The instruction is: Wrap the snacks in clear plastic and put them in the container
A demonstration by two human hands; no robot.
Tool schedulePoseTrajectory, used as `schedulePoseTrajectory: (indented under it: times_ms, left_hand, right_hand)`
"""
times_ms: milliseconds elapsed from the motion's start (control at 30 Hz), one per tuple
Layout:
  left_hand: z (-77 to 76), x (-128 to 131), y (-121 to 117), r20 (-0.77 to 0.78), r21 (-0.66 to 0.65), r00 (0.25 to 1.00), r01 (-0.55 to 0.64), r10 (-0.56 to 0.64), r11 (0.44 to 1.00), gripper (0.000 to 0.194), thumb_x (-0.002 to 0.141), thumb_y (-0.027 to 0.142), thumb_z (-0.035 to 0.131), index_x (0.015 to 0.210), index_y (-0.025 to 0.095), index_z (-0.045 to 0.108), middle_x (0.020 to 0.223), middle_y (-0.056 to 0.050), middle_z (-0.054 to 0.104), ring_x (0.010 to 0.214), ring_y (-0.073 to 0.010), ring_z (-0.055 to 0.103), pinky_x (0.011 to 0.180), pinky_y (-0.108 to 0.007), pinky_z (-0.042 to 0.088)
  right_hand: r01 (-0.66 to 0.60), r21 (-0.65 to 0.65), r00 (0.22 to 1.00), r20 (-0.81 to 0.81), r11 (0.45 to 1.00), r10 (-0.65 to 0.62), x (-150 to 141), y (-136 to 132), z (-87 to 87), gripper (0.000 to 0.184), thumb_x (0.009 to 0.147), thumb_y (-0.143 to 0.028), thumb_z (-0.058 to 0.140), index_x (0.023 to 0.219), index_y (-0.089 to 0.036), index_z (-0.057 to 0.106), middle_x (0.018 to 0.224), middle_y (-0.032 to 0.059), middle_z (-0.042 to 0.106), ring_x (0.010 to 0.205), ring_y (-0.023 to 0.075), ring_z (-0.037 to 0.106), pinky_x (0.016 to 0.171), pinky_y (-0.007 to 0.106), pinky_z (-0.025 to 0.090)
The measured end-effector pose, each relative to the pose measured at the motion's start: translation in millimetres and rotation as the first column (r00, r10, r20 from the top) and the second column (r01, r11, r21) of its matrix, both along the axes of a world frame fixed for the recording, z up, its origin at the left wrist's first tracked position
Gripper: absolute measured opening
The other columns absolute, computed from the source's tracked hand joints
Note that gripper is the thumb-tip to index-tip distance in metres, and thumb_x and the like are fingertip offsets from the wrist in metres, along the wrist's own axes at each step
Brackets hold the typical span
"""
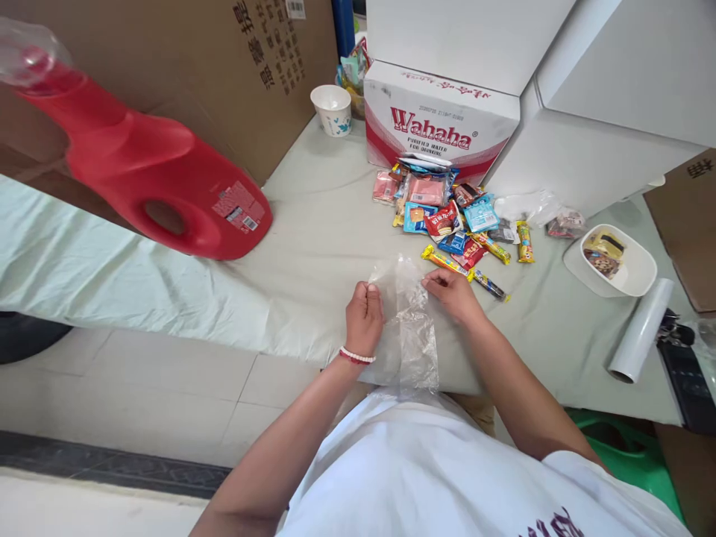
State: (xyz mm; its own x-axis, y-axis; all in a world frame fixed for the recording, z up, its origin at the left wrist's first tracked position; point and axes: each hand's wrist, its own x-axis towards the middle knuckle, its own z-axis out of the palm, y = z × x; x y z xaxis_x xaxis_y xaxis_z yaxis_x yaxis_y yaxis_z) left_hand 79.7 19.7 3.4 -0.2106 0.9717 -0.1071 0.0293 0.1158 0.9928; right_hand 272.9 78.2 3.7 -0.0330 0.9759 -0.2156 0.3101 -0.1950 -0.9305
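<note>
A clear plastic bag [411,328] lies on the pale cloth-covered table [313,246] right in front of me. My left hand [363,317] pinches the bag's left top edge, fingers closed. At the right top edge my right hand [452,292] grips the same bag, also with closed fingers. Just beyond my hands lies a heap of small snack packets [447,216] in pink, blue, red and yellow wrappers.
A large red jug [151,179] lies on its side at the left. A white paper cup [332,109], a Wahaha carton [441,123], a white bowl with packets [620,261] and a roll of clear bags [641,332] are around. Brown cardboard stands behind.
</note>
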Motion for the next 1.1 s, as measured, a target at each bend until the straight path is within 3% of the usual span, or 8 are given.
schedulePoseTrajectory:
  times_ms: [133,400,533,700,800,900,1000,1100]
  left_hand:
    - [-3.2,-10.3,5.7,-0.011,0.009,0.998,-0.054,0.054,0.999,0.037,0.102,0.056,0.043,0.082,0.024,0.045,0.064,0.006,0.045,0.048,-0.0100,0.043,0.047,-0.023,0.040]
    - [-1.7,-17.7,11.8,0.077,-0.023,0.994,-0.077,0.078,0.997,0.035,0.101,0.052,0.045,0.080,0.025,0.043,0.064,0.006,0.044,0.046,-0.0096,0.040,0.043,-0.023,0.038]
    - [-1.4,-27.5,19.7,0.096,-0.104,0.995,-0.016,0.026,0.994,0.032,0.100,0.049,0.045,0.080,0.025,0.043,0.060,0.007,0.042,0.044,-0.0099,0.038,0.040,-0.022,0.033]
    - [3.6,-46.6,46.8,-0.155,-0.223,0.988,-0.016,-0.019,0.975,0.024,0.098,0.044,0.046,0.086,0.023,0.047,0.068,0.003,0.049,0.053,-0.0137,0.047,0.051,-0.028,0.043]
    - [16.6,-46.4,49.9,-0.489,0.118,0.842,-0.196,0.228,0.974,0.024,0.093,0.041,0.056,0.103,0.019,0.051,0.102,-0.010,0.061,0.095,-0.0232,0.062,0.082,-0.040,0.053]
    - [27.5,-32.0,30.7,-0.665,0.426,0.670,-0.024,0.331,0.904,0.025,0.095,0.035,0.055,0.112,0.017,0.056,0.118,-0.016,0.061,0.122,-0.0283,0.056,0.103,-0.047,0.044]
    - [22.3,-14.3,4.5,-0.835,0.304,0.542,0.306,0.098,0.902,0.022,0.100,0.031,0.047,0.109,0.020,0.064,0.116,-0.013,0.069,0.129,-0.0282,0.057,0.113,-0.051,0.035]
    - [4.9,-7.3,-12.5,-0.923,0.064,0.377,0.356,-0.081,0.932,0.052,0.098,0.046,0.051,0.140,0.016,0.055,0.148,-0.021,0.057,0.148,-0.0353,0.041,0.122,-0.062,0.019]
  right_hand:
    - [0.044,-0.149,0.970,-0.229,0.988,-0.078,23.1,-4.6,12.7,0.039,0.065,-0.052,0.085,0.078,-0.020,0.068,0.065,-0.0049,0.051,0.055,0.0089,0.036,0.048,0.023,0.028]
    - [0.158,-0.170,0.808,-0.544,0.973,-0.226,37.1,-5.7,27.3,0.049,0.065,-0.052,0.090,0.085,-0.024,0.056,0.088,-0.0010,0.069,0.084,0.0166,0.069,0.068,0.029,0.058]
    - [0.375,-0.081,0.842,-0.386,0.924,-0.376,50.0,5.8,18.5,0.046,0.070,-0.051,0.084,0.085,-0.025,0.049,0.061,-0.0083,0.054,0.046,0.0092,0.050,0.037,0.019,0.032]
    - [0.418,-0.020,0.887,-0.206,0.908,-0.413,66.0,24.9,11.2,0.035,0.076,-0.043,0.077,0.082,-0.025,0.048,0.052,-0.0092,0.048,0.038,0.0081,0.037,0.034,0.021,0.021]
    - [0.452,-0.023,0.875,-0.182,0.892,-0.449,61.9,30.2,13.3,0.036,0.077,-0.047,0.076,0.080,-0.025,0.047,0.055,-0.0072,0.052,0.040,0.0088,0.039,0.035,0.022,0.024]
    - [0.436,-0.091,0.875,-0.191,0.895,-0.446,53.6,23.9,22.4,0.044,0.081,-0.064,0.070,0.089,-0.025,0.051,0.071,-0.0012,0.066,0.048,0.0111,0.048,0.039,0.023,0.030]
    - [0.271,-0.160,0.920,-0.249,0.949,-0.304,49.8,4.1,34.6,0.062,0.085,-0.080,0.055,0.116,-0.026,0.056,0.096,0.0059,0.075,0.064,0.0159,0.061,0.047,0.026,0.040]
    - [0.096,-0.162,0.963,-0.236,0.982,-0.133,51.3,-20.6,39.4,0.081,0.075,-0.072,0.075,0.139,-0.028,0.049,0.104,0.0062,0.076,0.084,0.0209,0.067,0.063,0.029,0.048]
